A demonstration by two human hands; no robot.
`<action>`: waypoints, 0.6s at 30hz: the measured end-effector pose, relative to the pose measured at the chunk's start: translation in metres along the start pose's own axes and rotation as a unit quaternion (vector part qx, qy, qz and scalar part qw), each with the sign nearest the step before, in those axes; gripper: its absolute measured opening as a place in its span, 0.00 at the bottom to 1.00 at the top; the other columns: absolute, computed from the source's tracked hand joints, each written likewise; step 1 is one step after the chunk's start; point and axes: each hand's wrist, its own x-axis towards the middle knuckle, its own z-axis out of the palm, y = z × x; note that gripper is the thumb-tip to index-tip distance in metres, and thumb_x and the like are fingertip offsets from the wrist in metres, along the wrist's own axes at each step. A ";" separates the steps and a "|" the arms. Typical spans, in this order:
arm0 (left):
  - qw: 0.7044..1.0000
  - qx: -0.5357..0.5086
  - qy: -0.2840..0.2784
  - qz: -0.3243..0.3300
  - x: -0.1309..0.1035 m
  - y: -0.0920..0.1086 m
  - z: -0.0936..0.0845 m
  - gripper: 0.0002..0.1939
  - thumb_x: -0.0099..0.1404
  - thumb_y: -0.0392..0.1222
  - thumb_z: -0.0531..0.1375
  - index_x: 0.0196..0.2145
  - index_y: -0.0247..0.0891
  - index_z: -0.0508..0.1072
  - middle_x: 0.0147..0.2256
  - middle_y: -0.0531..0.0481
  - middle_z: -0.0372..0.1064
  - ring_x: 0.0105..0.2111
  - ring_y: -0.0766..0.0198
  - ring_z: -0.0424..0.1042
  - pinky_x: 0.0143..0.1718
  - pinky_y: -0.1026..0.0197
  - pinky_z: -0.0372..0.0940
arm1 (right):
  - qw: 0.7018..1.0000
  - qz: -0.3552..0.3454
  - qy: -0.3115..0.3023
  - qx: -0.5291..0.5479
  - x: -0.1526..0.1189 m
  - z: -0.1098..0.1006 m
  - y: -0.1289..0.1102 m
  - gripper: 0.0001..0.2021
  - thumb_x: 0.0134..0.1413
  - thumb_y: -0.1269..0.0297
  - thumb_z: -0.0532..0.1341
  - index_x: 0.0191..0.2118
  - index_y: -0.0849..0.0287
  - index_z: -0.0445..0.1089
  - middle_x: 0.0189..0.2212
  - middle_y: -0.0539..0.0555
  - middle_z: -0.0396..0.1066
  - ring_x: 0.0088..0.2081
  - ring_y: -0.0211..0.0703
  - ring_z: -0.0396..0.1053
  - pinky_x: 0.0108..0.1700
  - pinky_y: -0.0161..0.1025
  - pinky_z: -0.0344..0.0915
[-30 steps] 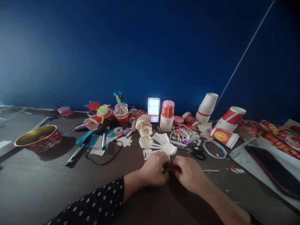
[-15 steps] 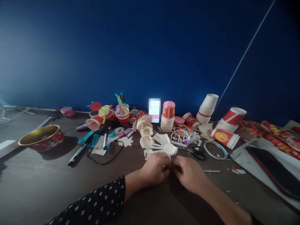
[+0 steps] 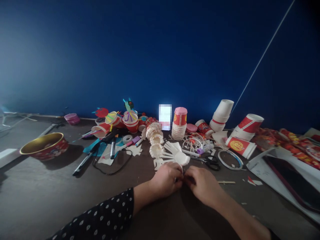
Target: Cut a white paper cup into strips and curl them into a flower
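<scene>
My left hand (image 3: pixel 168 178) and my right hand (image 3: pixel 201 181) meet low over the table, fingertips almost touching. Both have their fingers curled in a pinch. A sliver of something pale shows between them, but the fingers cover most of it and its kind cannot be made out. Just beyond the fingertips lies a white paper cup cut into strips (image 3: pixel 178 154), its strips fanned to the left. Next to it, a chain of curled, fringed white paper pieces (image 3: pixel 157 150) runs away from me. Black-handled scissors (image 3: pixel 212 163) lie past my right hand.
On the left stand a gold-lined bowl (image 3: pixel 43 146) and decorated paper cups (image 3: pixel 130 124). Stacked cups (image 3: pixel 179 121) stand behind the hands, with more cups (image 3: pixel 222 115) farther right. A roll of tape (image 3: pixel 230 160) and a dark phone (image 3: pixel 292 181) lie on the right.
Both hands stay in nearly the same place, fingers still pinched together. Only slight finger movement and a tiny shift of the view show.
</scene>
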 end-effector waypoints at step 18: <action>1.000 -0.011 -0.002 -0.015 0.000 -0.002 0.002 0.06 0.47 0.27 0.59 0.22 0.35 0.73 0.28 0.50 0.70 0.30 0.64 0.67 0.33 0.65 0.60 | 0.983 -0.053 -0.071 -0.163 -0.012 -0.010 -0.017 0.14 0.57 0.74 0.49 0.32 0.60 0.72 0.32 0.55 0.72 0.33 0.42 0.69 0.32 0.36 0.54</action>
